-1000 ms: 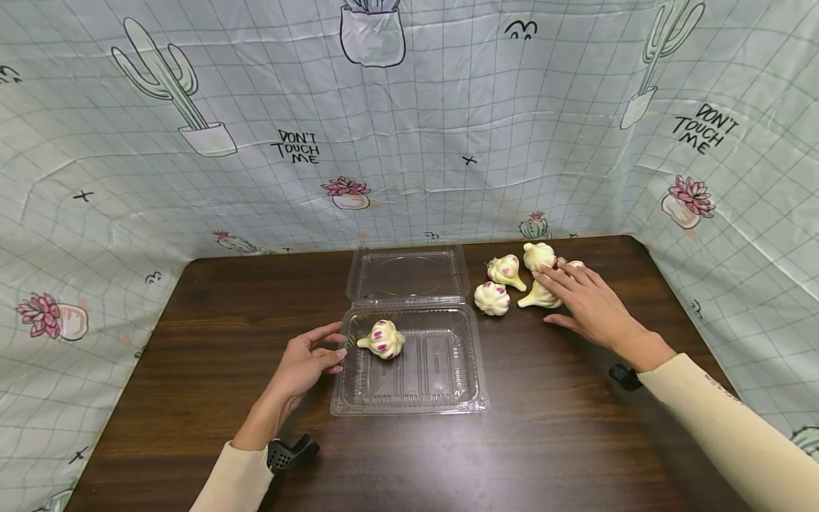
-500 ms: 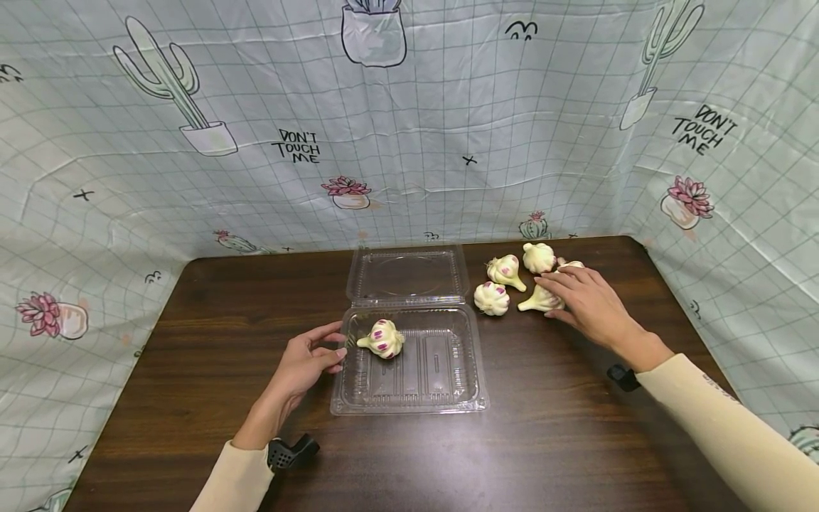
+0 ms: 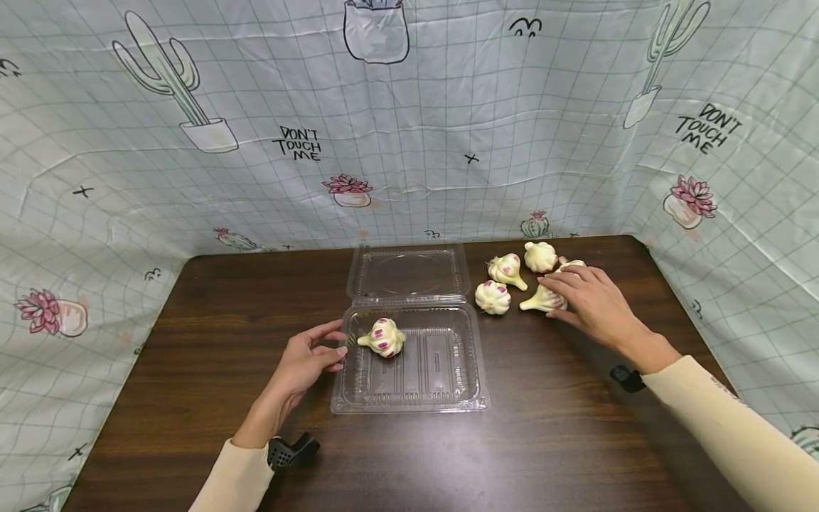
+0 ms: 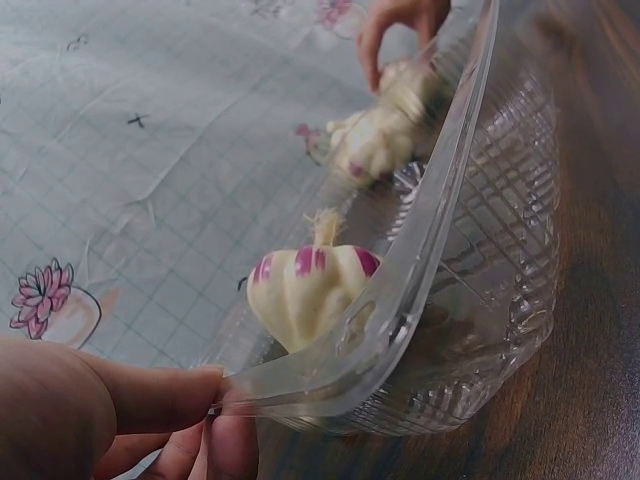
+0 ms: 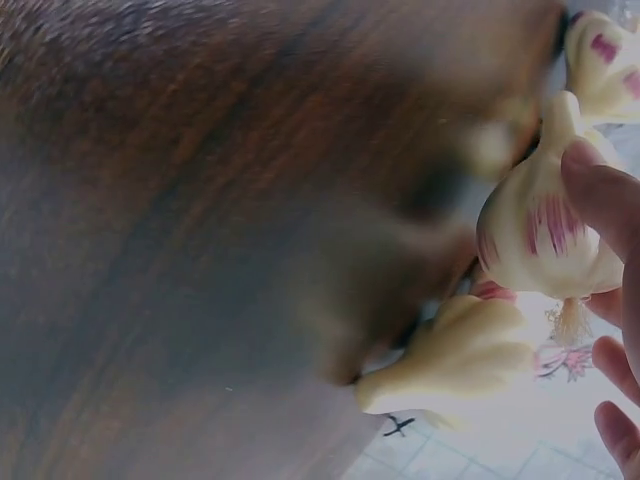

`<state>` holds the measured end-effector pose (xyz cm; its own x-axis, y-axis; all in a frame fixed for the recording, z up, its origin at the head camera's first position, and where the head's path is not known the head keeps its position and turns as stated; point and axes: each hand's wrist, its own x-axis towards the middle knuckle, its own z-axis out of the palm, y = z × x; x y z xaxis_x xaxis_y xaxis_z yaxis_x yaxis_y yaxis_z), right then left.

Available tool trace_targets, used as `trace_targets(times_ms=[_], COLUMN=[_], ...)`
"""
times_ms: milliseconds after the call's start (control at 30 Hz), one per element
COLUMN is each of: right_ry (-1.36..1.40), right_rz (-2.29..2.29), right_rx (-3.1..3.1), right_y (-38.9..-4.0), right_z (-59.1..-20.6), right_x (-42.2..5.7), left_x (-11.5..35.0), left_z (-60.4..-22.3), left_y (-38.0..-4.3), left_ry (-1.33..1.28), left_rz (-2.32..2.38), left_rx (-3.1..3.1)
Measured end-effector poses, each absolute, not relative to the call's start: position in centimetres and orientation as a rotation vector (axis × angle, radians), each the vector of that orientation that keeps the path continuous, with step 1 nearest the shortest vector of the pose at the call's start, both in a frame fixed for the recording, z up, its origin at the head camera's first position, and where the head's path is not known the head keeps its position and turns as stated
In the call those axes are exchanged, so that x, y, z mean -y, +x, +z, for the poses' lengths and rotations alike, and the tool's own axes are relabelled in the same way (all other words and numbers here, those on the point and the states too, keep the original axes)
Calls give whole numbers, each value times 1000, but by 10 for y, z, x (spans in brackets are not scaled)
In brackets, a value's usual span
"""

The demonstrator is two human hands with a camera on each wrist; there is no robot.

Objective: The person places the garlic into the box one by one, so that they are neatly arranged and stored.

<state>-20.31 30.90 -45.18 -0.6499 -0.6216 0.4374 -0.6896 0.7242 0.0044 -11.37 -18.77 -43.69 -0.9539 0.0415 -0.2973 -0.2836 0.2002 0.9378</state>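
Note:
My left hand (image 3: 311, 359) pinches the left rim of a clear plastic clamshell box (image 3: 409, 407) between thumb and fingers. Inside the box, at its left side, lies one garlic bulb (image 3: 384, 338) with purple streaks, its stem pointing left. My right hand (image 3: 595, 302) grips a second garlic bulb (image 5: 550, 225) at the right of the table, thumb (image 5: 600, 195) on its near side and fingers curling round the far side. That bulb's stem points left in the head view, and the palm hides its root end there.
Around the right hand lie several more garlic bulbs, among them one nearest the box (image 3: 493, 297) and one at the back (image 3: 540, 257). The raised lid (image 3: 409, 274) leans back behind the box. A printed curtain (image 3: 409, 142) encloses the dark wooden table (image 3: 256, 299).
My right hand has come down from hovering over the bulbs, its thumb and fingers closing on the one nearest it. The left hand and the box have stayed put.

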Motion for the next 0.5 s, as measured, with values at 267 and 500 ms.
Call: trace_targets(times_ms=[267,500], right_ry=[1033,1064], right_rz=[254,261], right_rx=[2461,2409], right_y=[-200,-190], right_z=[-439,-422], right_x=[-301,-284], left_x=[188,188], left_z=[-436,-436], left_y=[-113,-113], left_ry=[-231,-234], left_rz=[1822,1834], left_rx=[-2221,-2211])
